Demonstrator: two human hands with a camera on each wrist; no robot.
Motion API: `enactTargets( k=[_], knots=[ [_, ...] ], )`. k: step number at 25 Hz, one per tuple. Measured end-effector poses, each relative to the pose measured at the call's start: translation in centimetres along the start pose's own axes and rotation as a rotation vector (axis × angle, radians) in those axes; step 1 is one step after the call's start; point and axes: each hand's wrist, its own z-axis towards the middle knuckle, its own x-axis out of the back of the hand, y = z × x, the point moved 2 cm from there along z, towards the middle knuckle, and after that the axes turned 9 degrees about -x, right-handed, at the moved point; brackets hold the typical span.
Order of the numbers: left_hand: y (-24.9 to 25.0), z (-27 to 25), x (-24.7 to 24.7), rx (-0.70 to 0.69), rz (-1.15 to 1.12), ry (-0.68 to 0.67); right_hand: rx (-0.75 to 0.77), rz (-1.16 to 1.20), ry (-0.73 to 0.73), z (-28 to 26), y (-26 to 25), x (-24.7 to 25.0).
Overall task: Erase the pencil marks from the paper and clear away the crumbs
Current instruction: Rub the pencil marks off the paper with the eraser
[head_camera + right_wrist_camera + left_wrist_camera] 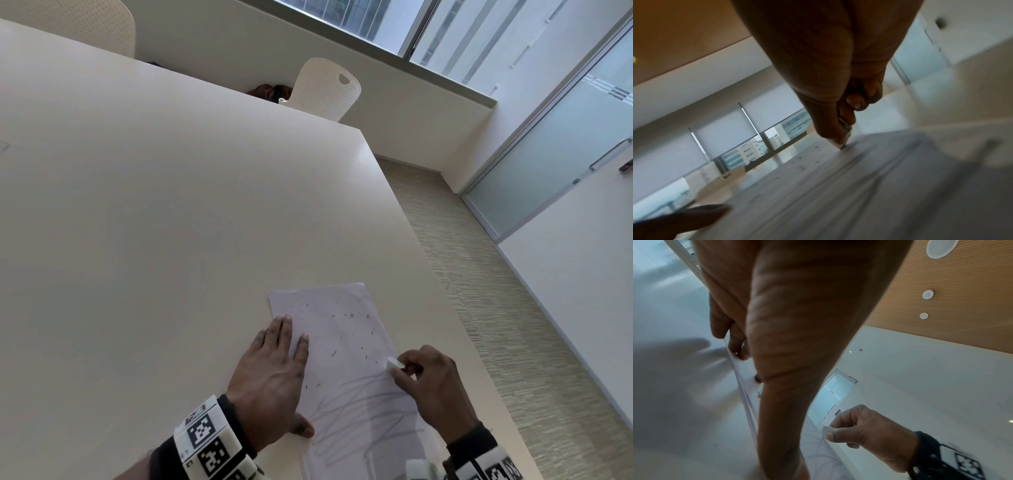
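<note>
A white sheet of paper [346, 346] lies near the table's right edge. Grey pencil scribbles [359, 411] cover its near half, and several dark eraser crumbs [334, 353] are scattered over its far half. My left hand [274, 373] lies flat with straight fingers on the paper's left edge, pressing it down. My right hand [428, 383] pinches a small white eraser [394, 362] at the paper's right edge, its tip on the sheet just above the scribbles. In the right wrist view the eraser [845, 134] touches the paper [838, 186] below the thumb. The left wrist view shows the eraser [827, 431] in the right hand [865, 433].
The large cream table [154, 205] stretches away to the left and far side. Its right edge runs close by the paper, with carpeted floor [513, 325] beyond. A white perforated chair [325, 89] stands behind the far edge. A frosted glass door [561, 154] is at the right.
</note>
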Motion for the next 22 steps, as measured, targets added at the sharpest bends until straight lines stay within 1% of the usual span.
enactTargets(
  k=[2, 6, 9, 13, 14, 17, 18, 19, 21, 22],
  knots=[
    [0.1, 0.0, -0.1, -0.001, -0.006, -0.010, -0.017, 0.000, 0.051, 0.5, 0.4, 0.5],
    [0.0, 0.0, 0.0, 0.003, -0.004, -0.004, 0.001, -0.026, -0.011, 0.2, 0.1, 0.1],
    [0.1, -0.1, -0.1, 0.003, -0.007, -0.013, -0.025, -0.048, 0.046, 0.9, 0.7, 0.4],
    [0.0, 0.0, 0.0, 0.002, 0.003, -0.004, 0.000, -0.048, -0.046, 0.3, 0.0, 0.0],
    [0.0, 0.0, 0.0, -0.001, 0.001, 0.001, -0.008, -0.062, -0.017, 0.5, 0.2, 0.1],
    [0.0, -0.1, 0.0, 0.003, 0.009, -0.001, -0.071, -0.090, 0.156, 1.2, 1.0, 1.7],
    [0.1, -0.1, 0.0, 0.001, 0.011, -0.006, -0.061, -0.058, 0.153, 1.0, 0.8, 1.9],
    [0.1, -0.1, 0.0, -0.002, 0.007, -0.013, -0.033, -0.014, 0.118, 0.4, 0.5, 1.7],
    [0.1, 0.0, 0.1, 0.004, 0.007, -0.012, 0.026, 0.027, 0.005, -0.8, -0.7, 1.0],
    [0.1, 0.0, 0.0, 0.005, 0.009, -0.011, 0.027, 0.027, -0.034, -0.9, -0.8, 0.5]
  ],
)
